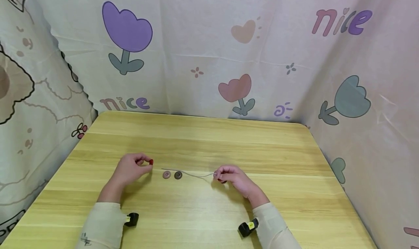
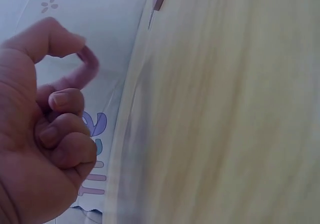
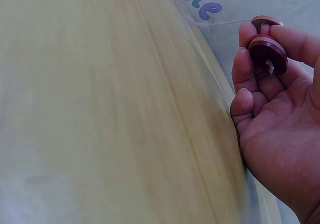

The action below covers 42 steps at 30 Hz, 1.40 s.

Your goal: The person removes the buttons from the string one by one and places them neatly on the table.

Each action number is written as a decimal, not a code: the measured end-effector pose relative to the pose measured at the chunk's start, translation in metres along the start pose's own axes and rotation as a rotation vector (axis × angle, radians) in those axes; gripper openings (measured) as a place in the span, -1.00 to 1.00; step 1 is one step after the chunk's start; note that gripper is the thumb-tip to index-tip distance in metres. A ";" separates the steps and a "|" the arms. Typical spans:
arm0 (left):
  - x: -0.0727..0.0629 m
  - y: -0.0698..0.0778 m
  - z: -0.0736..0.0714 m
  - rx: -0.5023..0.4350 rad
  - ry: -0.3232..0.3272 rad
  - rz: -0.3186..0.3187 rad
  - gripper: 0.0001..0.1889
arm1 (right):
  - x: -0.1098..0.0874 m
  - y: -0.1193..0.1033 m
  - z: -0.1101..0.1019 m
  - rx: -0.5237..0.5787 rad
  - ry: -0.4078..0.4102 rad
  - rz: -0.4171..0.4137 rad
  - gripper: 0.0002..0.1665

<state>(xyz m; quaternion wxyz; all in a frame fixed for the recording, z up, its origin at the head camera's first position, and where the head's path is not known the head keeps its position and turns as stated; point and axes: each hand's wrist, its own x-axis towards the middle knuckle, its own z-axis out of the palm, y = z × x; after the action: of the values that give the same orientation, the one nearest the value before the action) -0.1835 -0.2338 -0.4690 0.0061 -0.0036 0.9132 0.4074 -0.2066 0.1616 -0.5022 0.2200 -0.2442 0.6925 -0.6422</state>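
At the left, my left hand (image 1: 129, 167) pinches a small red button (image 1: 151, 162) between thumb and forefinger, raised over the table. Its other fingers are curled in the left wrist view. My right hand (image 1: 237, 180) holds a thin cord (image 1: 198, 176) strung with several buttons (image 3: 268, 53), red, tan and dark maroon; a knotted end pokes out below them. The cord runs left from these fingers to a thin, straight grey tip. Just under that tip lie a pinkish-brown button (image 1: 166, 174) and a dark brown button (image 1: 178, 175), side by side between the hands.
The light wooden table (image 1: 196, 220) spreads under both hands. Patterned cloth (image 1: 183, 41) hangs behind it and along both sides. A small black camera (image 1: 132, 220) is strapped at the left sleeve, another black camera (image 1: 246, 228) at the right sleeve.
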 end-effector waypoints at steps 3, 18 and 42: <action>-0.002 -0.001 0.001 0.018 -0.038 0.002 -0.76 | 0.000 0.000 0.000 0.000 0.000 0.000 -0.76; -0.005 -0.005 0.010 0.123 -0.117 0.055 -0.83 | -0.001 0.000 0.002 -0.002 0.004 0.010 -0.76; -0.005 0.001 0.014 0.178 -0.125 0.075 -0.81 | 0.000 0.000 0.000 0.013 -0.002 0.013 -0.78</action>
<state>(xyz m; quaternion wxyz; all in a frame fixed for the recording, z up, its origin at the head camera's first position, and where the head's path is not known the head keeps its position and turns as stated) -0.1787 -0.2226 -0.4778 0.0478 0.0565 0.9431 0.3242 -0.2068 0.1612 -0.5019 0.2263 -0.2391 0.6898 -0.6448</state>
